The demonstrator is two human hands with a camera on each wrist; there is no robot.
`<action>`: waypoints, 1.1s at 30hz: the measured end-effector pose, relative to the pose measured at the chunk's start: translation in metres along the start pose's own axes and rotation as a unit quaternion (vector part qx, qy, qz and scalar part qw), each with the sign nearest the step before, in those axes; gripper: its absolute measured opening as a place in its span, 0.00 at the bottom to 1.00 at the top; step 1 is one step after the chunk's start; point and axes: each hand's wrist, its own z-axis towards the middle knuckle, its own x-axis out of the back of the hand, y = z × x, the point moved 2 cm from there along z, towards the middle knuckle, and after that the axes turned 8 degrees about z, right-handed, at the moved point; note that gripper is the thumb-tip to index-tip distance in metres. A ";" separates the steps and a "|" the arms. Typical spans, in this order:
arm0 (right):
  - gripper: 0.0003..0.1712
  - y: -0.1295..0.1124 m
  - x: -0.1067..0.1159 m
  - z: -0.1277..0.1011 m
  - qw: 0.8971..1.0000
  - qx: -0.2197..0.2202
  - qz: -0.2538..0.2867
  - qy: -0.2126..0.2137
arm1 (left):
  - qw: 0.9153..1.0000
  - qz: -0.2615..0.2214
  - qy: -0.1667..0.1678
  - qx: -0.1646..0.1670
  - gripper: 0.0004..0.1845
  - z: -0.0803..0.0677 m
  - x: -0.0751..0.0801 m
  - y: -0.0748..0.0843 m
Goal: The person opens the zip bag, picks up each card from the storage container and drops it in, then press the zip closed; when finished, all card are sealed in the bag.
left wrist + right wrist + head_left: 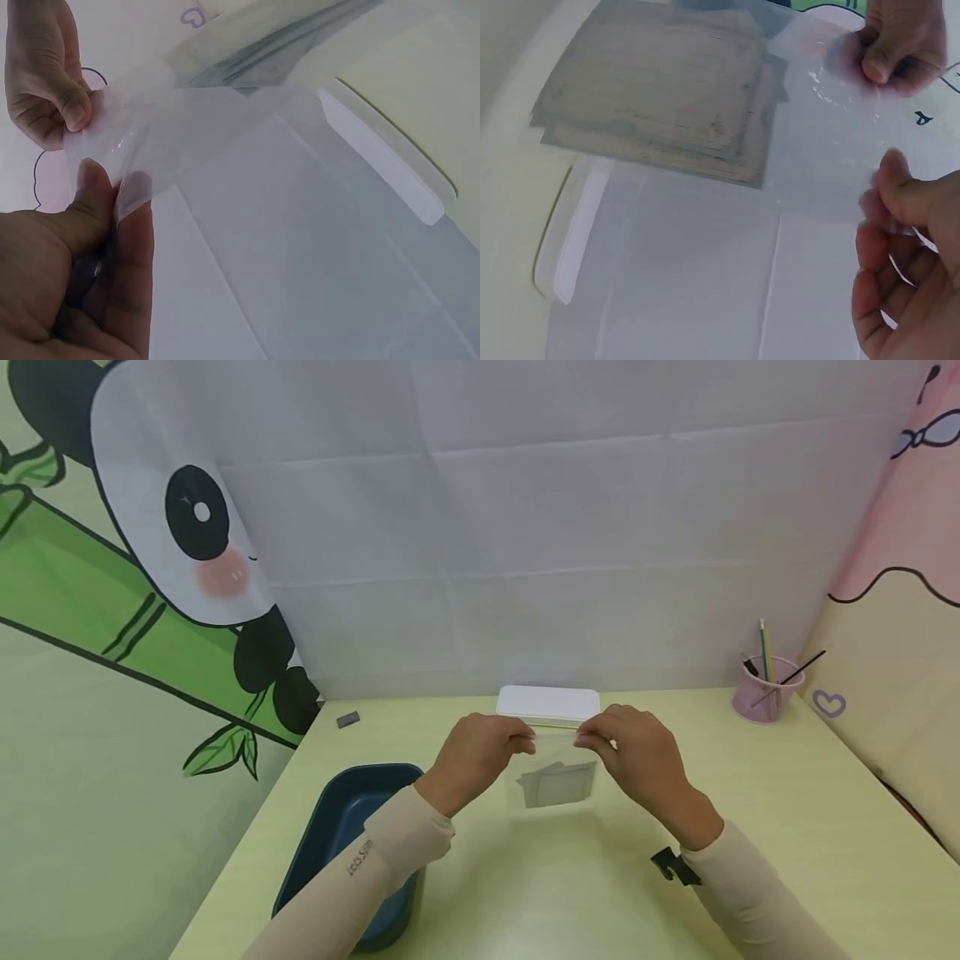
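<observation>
Between my two hands hangs a clear plastic bag (555, 748), above the table. Thin grey squarish sheets (566, 785) lie overlapped in its lower part; the right wrist view shows these sheets (652, 82) with faint streaks on their faces. My left hand (480, 756) pinches the bag's upper edge at the left corner between thumb and fingers. At the opposite corner my right hand (637, 756) pinches the same edge. Up close, the left wrist view shows the clear film (180, 131) stretched from one hand to the other.
Behind the bag, a flat white case (547, 702) lies near the back of the table. A dark blue tray (341, 810) stands under my left forearm. A small grey block (348, 720) is at the back left, a pink cup (765, 703) with pencils at the back right.
</observation>
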 end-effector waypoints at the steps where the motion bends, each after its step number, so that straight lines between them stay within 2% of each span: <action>1: 0.09 0.000 0.003 -0.001 1.000 -0.016 0.007 -0.010 | 1.000 -0.005 0.000 -0.003 0.07 -0.002 0.001 -0.001; 4: 0.07 -0.006 0.011 -0.003 0.996 -0.065 0.041 -0.053 | 0.999 -0.033 -0.018 -0.008 0.07 -0.011 0.003 0.000; 6: 0.03 -0.013 0.016 -0.006 0.988 -0.096 0.076 -0.098 | 0.997 -0.057 -0.044 -0.009 0.08 -0.019 0.006 0.003; 8: 0.02 -0.020 0.022 -0.011 0.974 -0.126 0.117 -0.149 | 0.992 -0.097 -0.081 -0.004 0.07 -0.030 0.009 0.007; 10: 0.03 -0.026 0.026 -0.016 0.956 -0.152 0.153 -0.200 | 0.982 -0.145 -0.120 0.009 0.06 -0.039 0.009 0.011; 13: 0.04 -0.026 0.026 -0.021 0.932 -0.173 0.181 -0.263 | 0.967 -0.193 -0.162 0.029 0.04 -0.045 -0.001 0.010; 15: 0.04 -0.021 0.021 -0.023 0.923 -0.179 0.176 -0.292 | 0.963 -0.199 -0.176 0.043 0.03 -0.043 -0.015 0.006; 16: 0.05 -0.018 0.016 -0.024 0.921 -0.180 0.165 -0.302 | 0.963 -0.194 -0.183 0.047 0.03 -0.041 -0.024 0.004; 18: 0.06 -0.009 0.006 -0.027 0.921 -0.187 0.131 -0.315 | 0.965 -0.169 -0.194 0.053 0.02 -0.035 -0.041 -0.001; 20: 0.07 0.002 -0.007 -0.031 0.921 -0.196 0.097 -0.323 | 0.970 -0.122 -0.203 0.058 0.04 -0.028 -0.060 -0.005; 23: 0.08 0.023 -0.030 -0.034 0.919 -0.213 0.062 -0.326 | 0.976 -0.008 -0.204 0.070 0.20 -0.023 -0.080 -0.010; 24: 0.08 0.031 -0.039 -0.034 0.918 -0.216 0.058 -0.327 | 0.975 0.029 -0.205 0.076 0.27 -0.022 -0.085 -0.012; 27: 0.03 0.050 -0.060 -0.032 0.917 -0.214 0.039 -0.334 | 0.962 0.126 -0.230 0.075 0.41 -0.025 -0.094 -0.011; 28: 0.05 0.054 -0.064 -0.033 0.917 -0.209 0.024 -0.339 | 0.957 0.146 -0.242 0.066 0.43 -0.026 -0.097 -0.010; 30: 0.20 0.058 -0.068 -0.037 0.913 -0.196 -0.004 -0.358 | 0.947 0.170 -0.268 0.041 0.44 -0.029 -0.102 -0.005; 33: 0.48 0.050 -0.064 -0.049 0.892 -0.176 -0.033 -0.415 | 0.935 0.194 -0.296 0.014 0.47 -0.033 -0.109 0.003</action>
